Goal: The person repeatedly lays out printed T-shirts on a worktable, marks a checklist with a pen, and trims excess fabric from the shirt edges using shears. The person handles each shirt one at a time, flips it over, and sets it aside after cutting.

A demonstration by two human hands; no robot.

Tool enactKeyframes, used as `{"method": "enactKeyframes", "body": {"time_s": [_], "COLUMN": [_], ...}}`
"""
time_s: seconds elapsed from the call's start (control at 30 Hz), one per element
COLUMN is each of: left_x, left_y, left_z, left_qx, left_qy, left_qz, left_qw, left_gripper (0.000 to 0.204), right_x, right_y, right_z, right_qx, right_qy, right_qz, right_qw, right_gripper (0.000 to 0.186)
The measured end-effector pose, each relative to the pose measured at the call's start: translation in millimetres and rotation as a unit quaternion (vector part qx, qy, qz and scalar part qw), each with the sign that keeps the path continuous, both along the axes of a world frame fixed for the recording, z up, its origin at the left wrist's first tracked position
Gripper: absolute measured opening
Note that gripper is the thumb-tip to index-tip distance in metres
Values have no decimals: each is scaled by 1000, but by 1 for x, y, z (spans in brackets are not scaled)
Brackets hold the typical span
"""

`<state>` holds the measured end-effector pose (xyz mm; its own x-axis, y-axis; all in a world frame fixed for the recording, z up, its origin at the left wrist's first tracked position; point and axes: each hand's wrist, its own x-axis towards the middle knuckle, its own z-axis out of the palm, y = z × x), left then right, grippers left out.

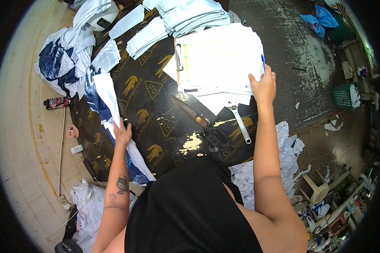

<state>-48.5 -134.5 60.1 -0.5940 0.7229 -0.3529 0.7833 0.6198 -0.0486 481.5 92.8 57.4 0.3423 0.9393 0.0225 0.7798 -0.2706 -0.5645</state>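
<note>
My right hand (264, 84) grips a blue pen (263, 63) and rests on the right edge of a thick stack of white paper sheets (221, 59) on the black table (156, 114). My left hand (122, 133) presses flat, fingers spread, on a long strip of white and navy printed fabric (103, 95) that hangs over the table's left edge. Large black-handled scissors (200, 122) lie between my hands, near a metal ruler-like tool (242, 125).
Folded pale fabric pieces (185, 17) are stacked at the table's far side. A heap of white and navy cloth (65, 59) lies at the far left. A spray can (57, 102) lies on the floor. White scraps (287, 156) pile up at the right; a green basket (345, 96) stands farther right.
</note>
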Motion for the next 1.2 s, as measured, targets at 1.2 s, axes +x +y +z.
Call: {"method": "enactKeyframes", "body": {"time_s": [1.2], "left_x": [10], "left_y": [-143], "left_z": [-42], "left_qx": [206], "left_qy": [-121], "left_qz": [-28], "left_qw": [971], "left_gripper": [52], "right_x": [0], "right_y": [-142], "right_z": [-40], "right_qx": [208], "right_qy": [90], "right_qz": [42], "right_qw": [973], "right_gripper": [26]}}
